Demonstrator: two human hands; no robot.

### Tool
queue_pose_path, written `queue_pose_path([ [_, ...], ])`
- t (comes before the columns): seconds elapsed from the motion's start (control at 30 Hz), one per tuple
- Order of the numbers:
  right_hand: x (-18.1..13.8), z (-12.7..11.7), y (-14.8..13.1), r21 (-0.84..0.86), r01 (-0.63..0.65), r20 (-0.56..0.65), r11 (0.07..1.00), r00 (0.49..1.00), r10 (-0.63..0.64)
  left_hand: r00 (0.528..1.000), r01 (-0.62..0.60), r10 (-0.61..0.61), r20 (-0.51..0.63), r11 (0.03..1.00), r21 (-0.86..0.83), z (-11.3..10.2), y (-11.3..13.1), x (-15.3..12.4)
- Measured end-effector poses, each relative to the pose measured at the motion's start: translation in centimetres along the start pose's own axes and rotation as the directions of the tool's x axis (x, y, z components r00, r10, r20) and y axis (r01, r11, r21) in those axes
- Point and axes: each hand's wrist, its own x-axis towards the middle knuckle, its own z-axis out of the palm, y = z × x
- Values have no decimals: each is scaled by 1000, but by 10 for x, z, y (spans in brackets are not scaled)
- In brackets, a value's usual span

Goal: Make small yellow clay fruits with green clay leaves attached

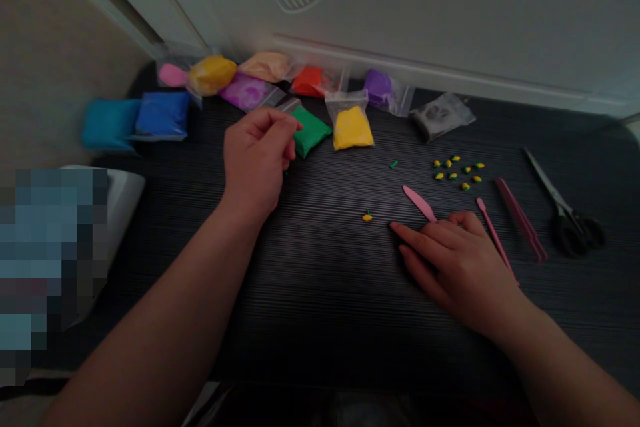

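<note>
Pink knife (pixel 419 203) aslant, tip away leftward; right hand (pixel 463 263) spread over rest; left hand (pixel 257 160) fingertips pressed together.

The knife (pixel 419 202) lies on the table (pixel 320 293), its handle end running under the right hand (pixel 457 267). Left of the knife lies a loose bead (pixel 367 217); just behind it and slightly left, a scrap (pixel 394 165). A cluster of beads (pixel 453 176) sits behind it to the right. Rightward from the knife come the stick (pixel 495 235), tweezers (pixel 520 217) and scissors (pixel 575 217). Well behind it, bags (pixel 353 128) stretch toward the far left. The left hand (pixel 257 157) is left of the knife, before the bags.
</note>
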Motion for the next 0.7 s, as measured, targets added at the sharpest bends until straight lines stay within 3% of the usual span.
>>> queue_pose_path([
  [0.43, 1, 0, 5, -17, -32, -116, 999, 993, 30, 1000, 3, -3, 1, 1000, 1, -1, -1, 1],
  [0.7, 1, 0, 2, 2, 2, -43, 1000, 999, -2, 1000, -8, 8, 1, 1000, 12, -1, 0, 0],
])
